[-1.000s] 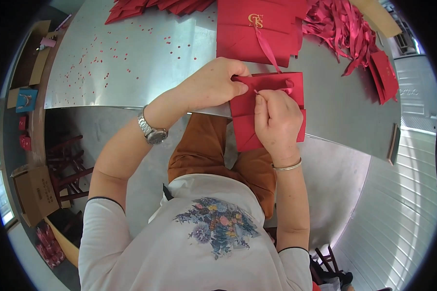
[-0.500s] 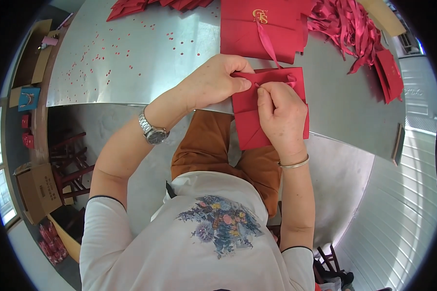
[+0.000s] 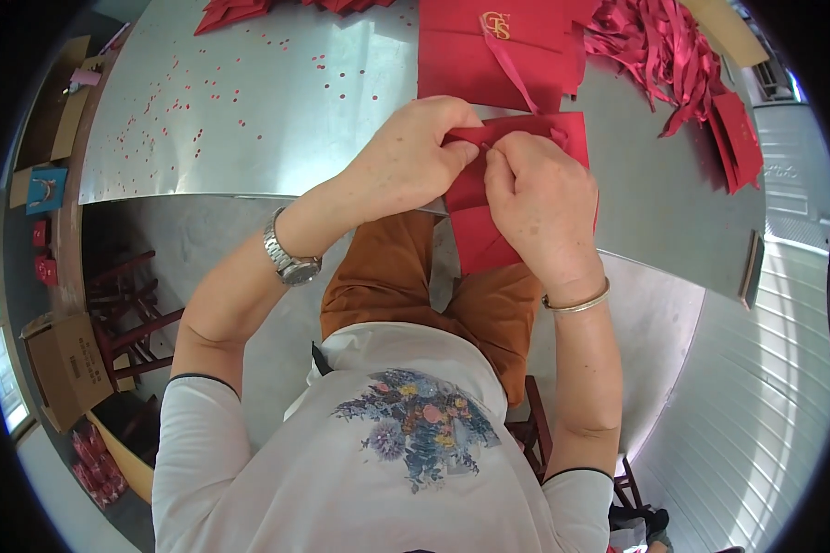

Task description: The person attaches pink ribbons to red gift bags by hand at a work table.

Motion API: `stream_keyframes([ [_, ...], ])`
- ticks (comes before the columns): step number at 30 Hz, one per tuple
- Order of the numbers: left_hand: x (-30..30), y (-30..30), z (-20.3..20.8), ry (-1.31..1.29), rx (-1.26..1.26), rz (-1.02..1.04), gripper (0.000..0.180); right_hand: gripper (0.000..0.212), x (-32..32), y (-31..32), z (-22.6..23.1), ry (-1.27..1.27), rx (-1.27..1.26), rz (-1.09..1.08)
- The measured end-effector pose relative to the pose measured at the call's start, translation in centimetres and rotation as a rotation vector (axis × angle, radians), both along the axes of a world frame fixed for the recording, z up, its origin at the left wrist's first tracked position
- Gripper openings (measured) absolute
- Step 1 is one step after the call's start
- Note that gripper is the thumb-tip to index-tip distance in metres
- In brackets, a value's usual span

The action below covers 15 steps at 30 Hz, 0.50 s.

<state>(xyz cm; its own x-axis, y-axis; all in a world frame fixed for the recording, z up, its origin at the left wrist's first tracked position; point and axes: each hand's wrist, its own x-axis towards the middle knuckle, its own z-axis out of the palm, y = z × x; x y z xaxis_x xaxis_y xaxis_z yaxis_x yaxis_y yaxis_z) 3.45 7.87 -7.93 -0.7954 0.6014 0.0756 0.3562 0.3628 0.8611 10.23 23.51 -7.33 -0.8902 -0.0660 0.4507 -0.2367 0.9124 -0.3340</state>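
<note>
A red paper gift bag lies folded flat across the table's near edge, its lower part over my lap. My left hand grips the bag's upper left edge, the thumb on its face and the fingers behind. With thumb and index finger pinched at the bag's upper part, my right hand holds the tip of a dark pink ribbon, mostly covered by the fingers. Just beyond lies a stack of red gift bags with gold lettering. A loose pink ribbon trails across the top one toward my bag.
A heap of pink ribbons lies at the far right of the metal table, beside more red bags. Small red paper dots are scattered on the left. Cardboard boxes and dark red stools stand at left.
My right hand has moved slightly up and to the right, its forearm swinging outward. The bag has shifted a little up and right between my hands; the left hand keeps its grip.
</note>
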Motion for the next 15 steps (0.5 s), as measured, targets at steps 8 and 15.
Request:
stream_keyframes([
  [8, -0.7, 0.2, 0.9, -0.222, 0.025, -0.002, 0.013, 0.013, 0.9, 0.4, -0.9, 0.078, -0.018, 0.036],
  [15, -1.7, -0.2, -0.7, -0.793, 0.469, -0.079, 0.008, 0.005, 0.8, 1.1, -1.6, 0.127, -0.233, 0.125],
])
